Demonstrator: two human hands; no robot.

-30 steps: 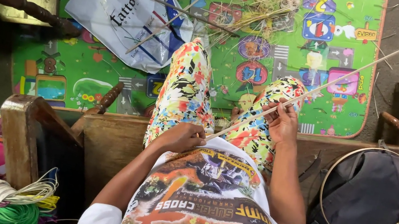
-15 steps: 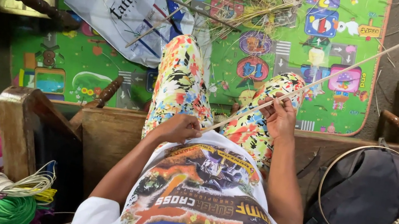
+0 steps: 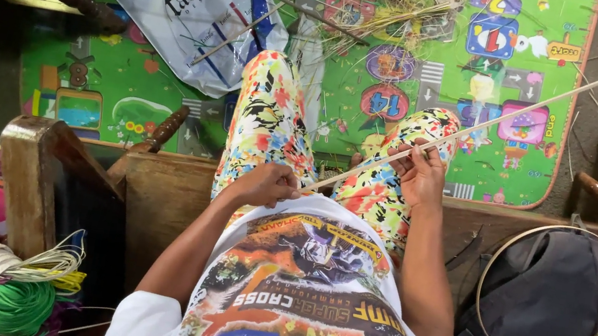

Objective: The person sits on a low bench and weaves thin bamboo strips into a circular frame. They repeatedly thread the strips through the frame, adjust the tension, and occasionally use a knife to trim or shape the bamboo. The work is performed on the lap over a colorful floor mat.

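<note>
Head view, left hand, right hand gripping cane strip

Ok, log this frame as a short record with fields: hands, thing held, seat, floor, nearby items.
left hand: closed on the near end of the thin cane strip
right hand: fingers pinch the strip further along
seat: wooden bench
floor: green play mat, plastic bag
nearby: dark backpack, green cord coil

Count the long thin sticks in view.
3: one stick held in both hands, left hand and right hand; two crossing over the plastic bag. More may hide in the straw pile.
</note>
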